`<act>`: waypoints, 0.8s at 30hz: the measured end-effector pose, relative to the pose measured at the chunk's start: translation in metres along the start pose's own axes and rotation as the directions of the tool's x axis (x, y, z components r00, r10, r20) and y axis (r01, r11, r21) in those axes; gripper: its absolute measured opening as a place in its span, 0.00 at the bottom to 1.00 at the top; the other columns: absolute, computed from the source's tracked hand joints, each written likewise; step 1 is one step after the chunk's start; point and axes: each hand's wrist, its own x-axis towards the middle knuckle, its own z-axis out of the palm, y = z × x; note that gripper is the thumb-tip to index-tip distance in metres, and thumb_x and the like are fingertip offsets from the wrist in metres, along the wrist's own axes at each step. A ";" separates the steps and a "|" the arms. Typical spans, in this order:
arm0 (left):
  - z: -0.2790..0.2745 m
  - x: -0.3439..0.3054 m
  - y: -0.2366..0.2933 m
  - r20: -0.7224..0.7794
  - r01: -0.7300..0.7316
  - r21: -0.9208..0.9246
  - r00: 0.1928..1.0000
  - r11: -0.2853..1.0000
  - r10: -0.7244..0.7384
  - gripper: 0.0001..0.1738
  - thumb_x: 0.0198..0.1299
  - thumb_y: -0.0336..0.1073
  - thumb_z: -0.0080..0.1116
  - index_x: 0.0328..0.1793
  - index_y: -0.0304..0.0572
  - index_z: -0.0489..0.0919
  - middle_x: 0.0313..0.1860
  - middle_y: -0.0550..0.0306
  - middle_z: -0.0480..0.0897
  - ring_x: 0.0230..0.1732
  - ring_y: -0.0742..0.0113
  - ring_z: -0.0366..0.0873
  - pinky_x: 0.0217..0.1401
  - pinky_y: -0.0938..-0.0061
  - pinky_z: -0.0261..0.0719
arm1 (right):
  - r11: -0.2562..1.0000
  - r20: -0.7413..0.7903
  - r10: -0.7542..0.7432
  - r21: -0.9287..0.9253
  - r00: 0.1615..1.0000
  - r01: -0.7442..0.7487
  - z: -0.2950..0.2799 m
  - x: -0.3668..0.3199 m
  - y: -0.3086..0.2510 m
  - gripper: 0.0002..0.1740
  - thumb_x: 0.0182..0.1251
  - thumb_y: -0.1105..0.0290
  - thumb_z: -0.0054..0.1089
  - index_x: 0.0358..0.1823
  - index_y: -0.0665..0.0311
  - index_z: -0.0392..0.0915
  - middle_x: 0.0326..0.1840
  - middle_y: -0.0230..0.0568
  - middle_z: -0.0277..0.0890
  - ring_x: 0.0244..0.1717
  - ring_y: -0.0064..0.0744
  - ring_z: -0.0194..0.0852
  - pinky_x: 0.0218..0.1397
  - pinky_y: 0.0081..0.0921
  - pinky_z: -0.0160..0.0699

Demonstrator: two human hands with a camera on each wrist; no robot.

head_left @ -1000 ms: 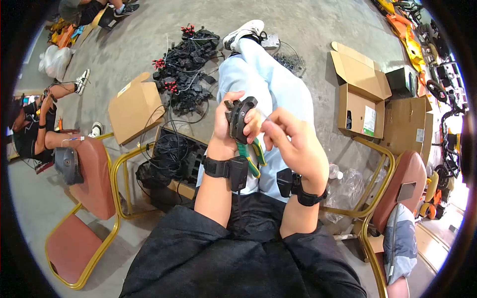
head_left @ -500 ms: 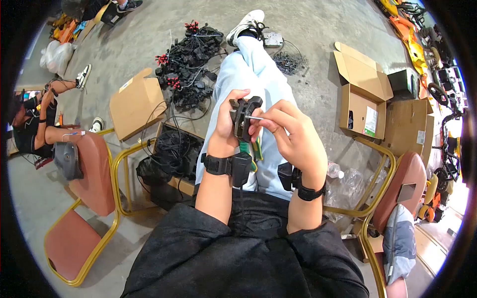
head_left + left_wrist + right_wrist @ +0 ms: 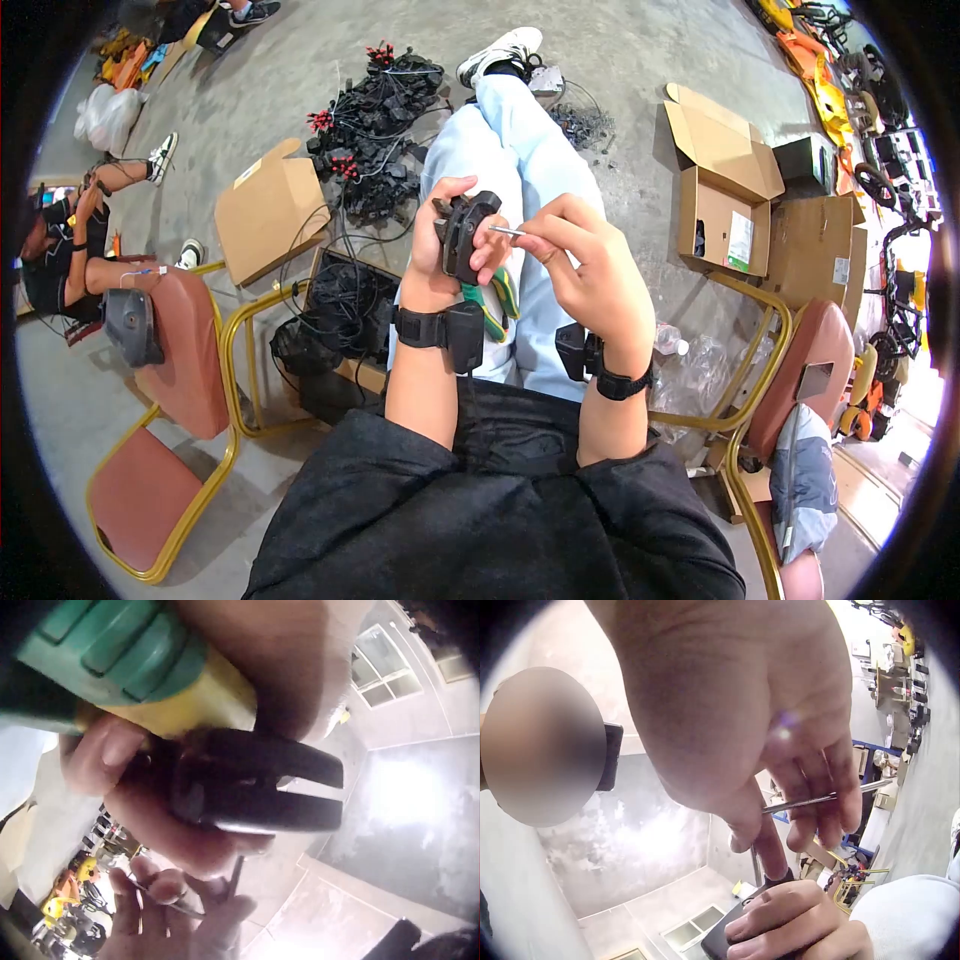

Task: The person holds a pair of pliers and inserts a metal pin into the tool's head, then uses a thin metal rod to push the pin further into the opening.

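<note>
My left hand [image 3: 436, 250] grips a black device [image 3: 462, 238] together with green-and-yellow-handled pliers [image 3: 497, 305]. The left wrist view shows the pliers' dark jaws and a green-and-yellow handle [image 3: 150, 667] close up, the left fingers curled round them. Thumb and index finger of my right hand [image 3: 588, 270] pinch a thin metal rod [image 3: 507, 231], its tip close to the device's right side. In the right wrist view the rod [image 3: 802, 802] crosses the right fingers, just above the left hand [image 3: 795, 919] and the black device [image 3: 724, 934].
Black parts and cables [image 3: 370, 135] lie on the floor ahead. An open cardboard box [image 3: 725, 215] stands at the right, a brown chair [image 3: 185, 355] at the left, another chair [image 3: 805, 380] at the right. Plastic bottles [image 3: 700, 375] lie near the right arm. Someone sits at the far left.
The left hand has shifted slightly left with the device and pliers. The rod, touching the device half a second ago, is now drawn back from it, still pinched in the right hand.
</note>
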 end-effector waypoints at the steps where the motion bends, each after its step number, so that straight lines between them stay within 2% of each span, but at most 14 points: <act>1: -0.001 -0.001 -0.001 0.009 0.013 -0.046 1.000 0.999 -0.013 0.34 0.63 0.57 0.36 0.12 0.40 0.69 0.07 0.52 0.69 0.06 0.56 0.67 0.11 0.73 0.69 | 1.000 0.005 -0.015 0.012 1.000 0.015 0.002 0.001 -0.002 0.04 0.61 0.78 0.60 0.37 0.69 0.80 0.34 0.43 0.74 0.34 0.41 0.75 0.39 0.30 0.73; 2: 0.000 -0.001 -0.001 0.017 0.027 -0.091 1.000 0.995 -0.026 0.34 0.63 0.57 0.36 0.12 0.40 0.69 0.07 0.52 0.69 0.06 0.57 0.67 0.11 0.73 0.69 | 1.000 0.009 -0.020 0.013 1.000 0.020 0.004 0.002 -0.002 0.04 0.61 0.78 0.60 0.37 0.69 0.80 0.34 0.43 0.74 0.34 0.41 0.75 0.39 0.30 0.73; 4: 0.003 0.000 -0.003 -0.008 0.010 -0.084 1.000 0.996 -0.010 0.34 0.63 0.57 0.37 0.12 0.40 0.69 0.07 0.53 0.68 0.06 0.59 0.66 0.10 0.73 0.69 | 0.999 0.006 -0.001 0.033 1.000 0.000 0.008 0.000 -0.002 0.08 0.58 0.73 0.61 0.39 0.61 0.82 0.31 0.41 0.72 0.36 0.44 0.73 0.40 0.35 0.72; 6: 0.012 0.002 -0.005 -0.124 -0.001 0.012 0.992 1.000 0.002 0.33 0.62 0.57 0.38 0.12 0.39 0.69 0.07 0.54 0.67 0.06 0.62 0.66 0.10 0.73 0.69 | 1.000 0.021 -0.016 0.017 1.000 0.016 0.005 0.000 0.001 0.07 0.60 0.74 0.60 0.40 0.62 0.82 0.31 0.42 0.72 0.35 0.44 0.74 0.40 0.35 0.73; 7: 0.014 0.002 -0.006 -0.164 0.013 0.040 0.987 0.999 -0.006 0.33 0.62 0.57 0.40 0.12 0.39 0.69 0.07 0.55 0.67 0.06 0.64 0.65 0.10 0.72 0.69 | 0.997 0.020 0.004 0.071 1.000 -0.005 0.004 0.000 0.000 0.07 0.61 0.74 0.60 0.40 0.64 0.81 0.32 0.43 0.72 0.35 0.44 0.75 0.40 0.34 0.74; 8: 0.014 0.003 -0.006 -0.161 0.014 0.040 0.987 0.999 -0.008 0.33 0.62 0.57 0.40 0.12 0.39 0.69 0.07 0.55 0.67 0.06 0.64 0.65 0.10 0.72 0.69 | 0.992 0.019 0.020 0.123 1.000 -0.022 0.002 0.000 -0.001 0.07 0.62 0.74 0.59 0.40 0.65 0.81 0.33 0.44 0.72 0.35 0.44 0.75 0.41 0.34 0.74; 9: 0.015 0.002 -0.006 -0.154 -0.002 0.050 0.988 0.999 0.010 0.33 0.62 0.57 0.40 0.13 0.38 0.69 0.07 0.56 0.67 0.06 0.64 0.65 0.10 0.72 0.69 | 0.992 0.066 0.018 0.125 0.998 -0.026 -0.003 0.001 -0.002 0.07 0.63 0.74 0.58 0.40 0.67 0.81 0.34 0.45 0.72 0.35 0.44 0.77 0.41 0.34 0.76; 14: 0.020 0.002 -0.004 -0.180 -0.019 0.025 0.983 1.000 0.023 0.32 0.61 0.56 0.41 0.14 0.38 0.70 0.07 0.56 0.67 0.07 0.64 0.66 0.10 0.72 0.71 | 0.996 0.061 0.016 0.091 0.998 -0.022 -0.002 0.005 -0.008 0.07 0.61 0.76 0.59 0.40 0.66 0.81 0.35 0.44 0.72 0.35 0.43 0.78 0.39 0.32 0.77; 16: 0.028 -0.001 -0.005 -0.230 -0.026 0.094 0.972 0.995 0.047 0.32 0.61 0.56 0.41 0.14 0.38 0.71 0.07 0.55 0.68 0.07 0.64 0.66 0.11 0.72 0.71 | 0.993 0.054 0.031 0.113 0.998 -0.037 -0.004 0.005 -0.012 0.07 0.60 0.77 0.60 0.40 0.66 0.81 0.35 0.44 0.72 0.35 0.42 0.78 0.39 0.32 0.78; 20: 0.036 -0.009 -0.006 -0.239 -0.036 0.128 0.969 0.991 0.066 0.32 0.61 0.57 0.40 0.14 0.38 0.71 0.08 0.56 0.68 0.07 0.65 0.67 0.12 0.73 0.72 | 0.999 0.062 -0.039 0.002 0.997 0.039 -0.007 0.000 -0.010 0.13 0.53 0.78 0.63 0.42 0.65 0.81 0.35 0.42 0.72 0.35 0.42 0.77 0.38 0.33 0.77; 21: 0.031 -0.009 -0.007 -0.153 -0.047 0.174 0.985 0.984 0.074 0.32 0.61 0.57 0.41 0.14 0.38 0.70 0.09 0.57 0.68 0.07 0.66 0.66 0.12 0.73 0.71 | 0.994 0.038 -0.085 -0.066 0.996 0.087 -0.006 -0.002 -0.011 0.13 0.51 0.78 0.64 0.40 0.64 0.81 0.35 0.41 0.72 0.36 0.42 0.76 0.39 0.34 0.77; 24: 0.027 -0.009 -0.006 -0.237 -0.002 0.091 0.971 0.996 0.024 0.32 0.60 0.57 0.42 0.13 0.39 0.69 0.09 0.57 0.68 0.08 0.66 0.66 0.11 0.73 0.70 | 0.968 0.003 -0.191 -0.166 0.982 0.189 0.000 -0.003 -0.005 0.12 0.48 0.77 0.65 0.37 0.63 0.80 0.35 0.39 0.71 0.38 0.42 0.74 0.42 0.35 0.74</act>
